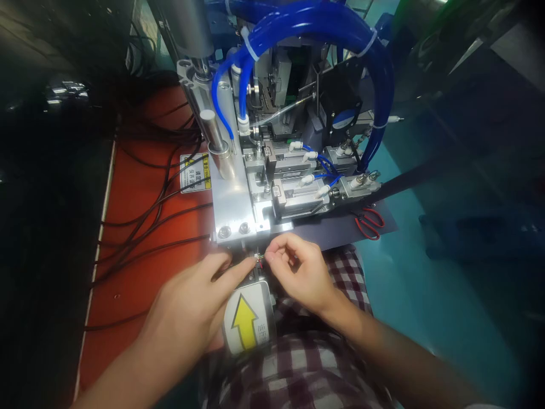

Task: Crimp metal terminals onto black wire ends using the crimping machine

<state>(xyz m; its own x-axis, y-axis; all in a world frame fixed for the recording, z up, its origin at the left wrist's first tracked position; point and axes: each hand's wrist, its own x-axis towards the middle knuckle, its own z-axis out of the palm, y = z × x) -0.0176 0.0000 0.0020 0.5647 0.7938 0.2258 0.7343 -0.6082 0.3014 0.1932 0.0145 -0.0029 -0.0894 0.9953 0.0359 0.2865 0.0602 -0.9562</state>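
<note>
Fingertips (269, 257) of right hand (300, 272) pinch small connector (258, 260); left hand (191, 304) forefinger outstretched touching it, rest curled.

Your surface (140, 187) is orange-red, crossed by black cables (140, 227). Blue hoses (298, 17) loop over the silver machine (232, 199). You see a yellow arrow label (247, 326), red-handled scissors (369, 222) and checked maroon-and-white cloth (298, 363).

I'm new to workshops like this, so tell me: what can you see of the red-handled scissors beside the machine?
The red-handled scissors lie flat on a dark mat at the right foot of the silver metal machine. Two red loop handles, plastic by the look, show clearly; the blades are hard to make out. Nothing touches them but the mat: the left hand and right hand are at a tiny part well away.
</note>
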